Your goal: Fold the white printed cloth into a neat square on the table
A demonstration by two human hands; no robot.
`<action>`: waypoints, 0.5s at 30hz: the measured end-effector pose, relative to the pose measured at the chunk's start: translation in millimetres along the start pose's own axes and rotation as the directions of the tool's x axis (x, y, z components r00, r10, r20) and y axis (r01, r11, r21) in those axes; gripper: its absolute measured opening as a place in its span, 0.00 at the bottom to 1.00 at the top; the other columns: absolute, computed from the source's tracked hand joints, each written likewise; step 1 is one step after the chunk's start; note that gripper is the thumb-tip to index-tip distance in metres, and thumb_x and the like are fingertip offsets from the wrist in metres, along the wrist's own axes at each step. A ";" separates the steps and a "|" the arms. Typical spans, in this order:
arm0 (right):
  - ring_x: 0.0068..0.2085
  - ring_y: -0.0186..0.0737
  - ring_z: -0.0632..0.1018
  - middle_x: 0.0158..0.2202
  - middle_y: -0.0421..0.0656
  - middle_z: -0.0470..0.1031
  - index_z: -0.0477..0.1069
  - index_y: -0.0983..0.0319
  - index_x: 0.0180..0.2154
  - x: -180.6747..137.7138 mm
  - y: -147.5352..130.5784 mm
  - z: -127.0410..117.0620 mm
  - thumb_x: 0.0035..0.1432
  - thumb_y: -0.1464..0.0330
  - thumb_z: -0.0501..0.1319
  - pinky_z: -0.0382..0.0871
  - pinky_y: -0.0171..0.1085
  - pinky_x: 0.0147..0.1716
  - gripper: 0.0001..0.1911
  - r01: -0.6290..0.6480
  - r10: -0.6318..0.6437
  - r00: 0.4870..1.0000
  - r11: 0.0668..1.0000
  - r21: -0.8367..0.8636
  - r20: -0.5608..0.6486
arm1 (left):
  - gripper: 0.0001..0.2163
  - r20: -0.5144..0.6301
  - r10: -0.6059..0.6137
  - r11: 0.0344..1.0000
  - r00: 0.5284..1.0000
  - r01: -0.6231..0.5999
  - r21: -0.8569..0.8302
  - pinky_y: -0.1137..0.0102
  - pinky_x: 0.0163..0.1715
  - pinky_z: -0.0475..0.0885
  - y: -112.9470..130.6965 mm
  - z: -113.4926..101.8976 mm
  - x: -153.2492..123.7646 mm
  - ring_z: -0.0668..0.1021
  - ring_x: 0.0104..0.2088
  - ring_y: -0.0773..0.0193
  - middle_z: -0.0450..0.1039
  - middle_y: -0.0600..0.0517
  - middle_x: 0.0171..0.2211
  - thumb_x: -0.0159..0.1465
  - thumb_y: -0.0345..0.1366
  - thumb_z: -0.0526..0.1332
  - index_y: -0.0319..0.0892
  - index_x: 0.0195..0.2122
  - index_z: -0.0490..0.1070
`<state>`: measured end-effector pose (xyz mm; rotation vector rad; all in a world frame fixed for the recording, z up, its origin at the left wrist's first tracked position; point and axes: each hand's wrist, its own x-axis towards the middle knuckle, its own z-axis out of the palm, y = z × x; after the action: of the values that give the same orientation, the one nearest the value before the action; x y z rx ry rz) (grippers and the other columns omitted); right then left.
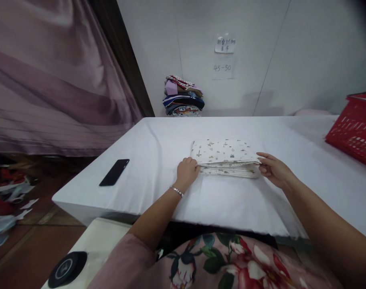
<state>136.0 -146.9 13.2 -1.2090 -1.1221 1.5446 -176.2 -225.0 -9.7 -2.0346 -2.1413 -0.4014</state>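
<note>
A folded white cloth (223,152) with small grey and brown prints lies on the white-covered table in front of me. Its layers part along the near edge, where a gap shows. My left hand (187,171), with a silver bracelet at the wrist, is closed on the cloth's near left corner. At the right end, my right hand (273,167) pinches the near corner of the upper layers between thumb and fingers. The fingertips under the cloth are partly hidden.
A black phone (114,172) lies on the table's left side. Folded fabrics (183,96) are stacked against the back wall. A red plastic basket (355,128) stands at the far right. A pink curtain (56,80) hangs at left. A round black object (67,269) sits at lower left.
</note>
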 end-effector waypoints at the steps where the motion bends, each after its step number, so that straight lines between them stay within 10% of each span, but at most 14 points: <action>1: 0.17 0.27 0.59 0.24 0.38 0.66 0.63 0.58 0.44 -0.9 0.9 0.9 0.43 0.66 0.63 0.45 0.28 0.13 0.22 0.011 -0.011 1.000 1.000 -0.012 -0.010 | 0.04 0.004 0.009 1.000 1.000 -0.009 0.014 0.65 0.38 0.64 -1.8 -0.2 0.0 0.68 0.42 0.58 0.68 0.49 0.37 0.61 0.34 0.54 0.43 0.34 0.67; 15: 0.15 0.30 0.61 0.14 0.33 0.61 0.68 0.61 0.47 -7.4 24.2 3.0 0.47 0.64 0.59 0.51 0.30 0.14 0.22 0.038 -0.108 0.990 0.829 -0.559 -0.092 | 0.09 0.052 0.049 0.996 0.997 -0.053 0.067 0.67 0.35 0.65 -12.6 0.3 -0.4 0.71 0.40 0.60 0.69 0.49 0.37 0.65 0.37 0.49 0.42 0.36 0.67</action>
<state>132.0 -160.1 -8.2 -1.5933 -1.5814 1.0902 -188.8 -225.7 -11.1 -2.0777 -2.0959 -0.2692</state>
